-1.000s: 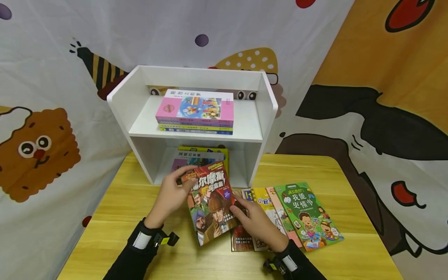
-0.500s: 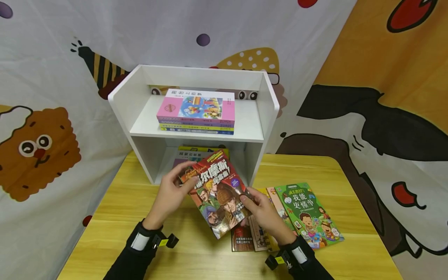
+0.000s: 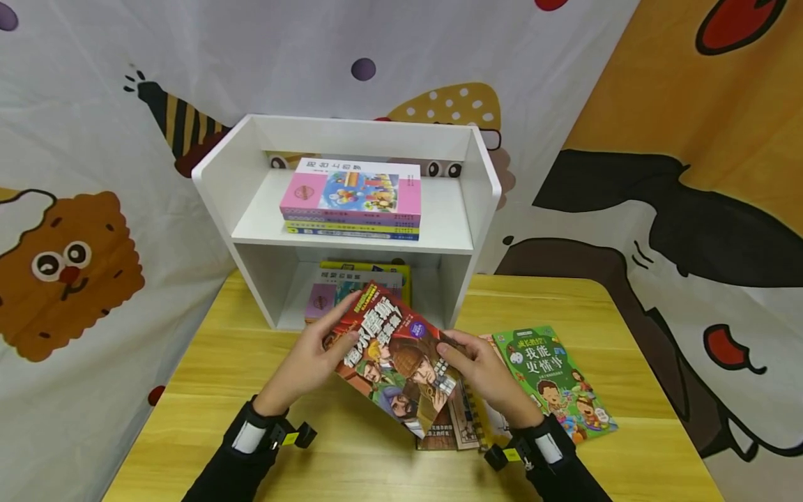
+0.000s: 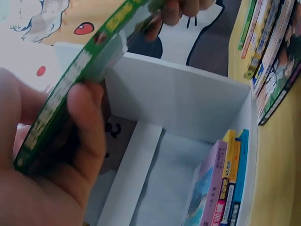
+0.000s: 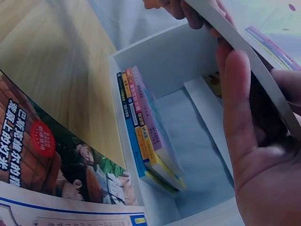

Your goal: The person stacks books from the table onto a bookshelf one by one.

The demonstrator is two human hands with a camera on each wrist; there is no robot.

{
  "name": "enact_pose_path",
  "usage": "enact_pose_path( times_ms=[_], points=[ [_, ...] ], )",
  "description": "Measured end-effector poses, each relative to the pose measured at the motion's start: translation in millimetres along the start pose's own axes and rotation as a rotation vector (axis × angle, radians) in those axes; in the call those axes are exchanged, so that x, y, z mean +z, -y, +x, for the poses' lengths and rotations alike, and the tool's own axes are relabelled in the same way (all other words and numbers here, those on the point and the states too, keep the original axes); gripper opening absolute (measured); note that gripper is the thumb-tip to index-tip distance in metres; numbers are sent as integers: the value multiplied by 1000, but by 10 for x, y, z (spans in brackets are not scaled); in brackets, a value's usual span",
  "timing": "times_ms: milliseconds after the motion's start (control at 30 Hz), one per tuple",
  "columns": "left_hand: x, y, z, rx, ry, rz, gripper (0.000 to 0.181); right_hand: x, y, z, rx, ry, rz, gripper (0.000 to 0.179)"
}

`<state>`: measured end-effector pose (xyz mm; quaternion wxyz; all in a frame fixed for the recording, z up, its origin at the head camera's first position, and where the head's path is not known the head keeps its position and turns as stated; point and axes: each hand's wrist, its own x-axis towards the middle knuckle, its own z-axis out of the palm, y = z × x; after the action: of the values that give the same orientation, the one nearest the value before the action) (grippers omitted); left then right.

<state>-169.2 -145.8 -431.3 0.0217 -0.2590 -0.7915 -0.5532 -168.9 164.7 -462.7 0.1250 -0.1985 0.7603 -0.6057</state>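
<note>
red book (image 3: pixel 401 362) has turned between left hand (image 3: pixel 307 362) and right hand (image 3: pixel 494 378).

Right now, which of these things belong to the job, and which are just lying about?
In the job:
- left hand and right hand, both holding the red-covered book
- probably the white shelf and the green book on the table

Just about:
- cloth backdrop
- wrist cameras, worn
</note>
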Motion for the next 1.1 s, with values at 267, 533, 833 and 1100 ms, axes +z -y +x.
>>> enact_pose_path(
  times_ms=[267, 533, 833, 1100],
  points=[
    [6, -116, -43, 39, -127, -62, 61, 41, 28, 8, -11, -134, 59, 50],
    [17, -204, -76, 69, -294, -98, 63, 118, 167, -42, -139, -148, 190, 74],
    [77, -183, -95, 104, -409, -155, 63, 377, 267, -95, -143, -70, 190, 79],
    [45, -252, -117, 80, -423, -170, 62, 431, 371, -67, -167, -19, 174, 82]
  ],
)
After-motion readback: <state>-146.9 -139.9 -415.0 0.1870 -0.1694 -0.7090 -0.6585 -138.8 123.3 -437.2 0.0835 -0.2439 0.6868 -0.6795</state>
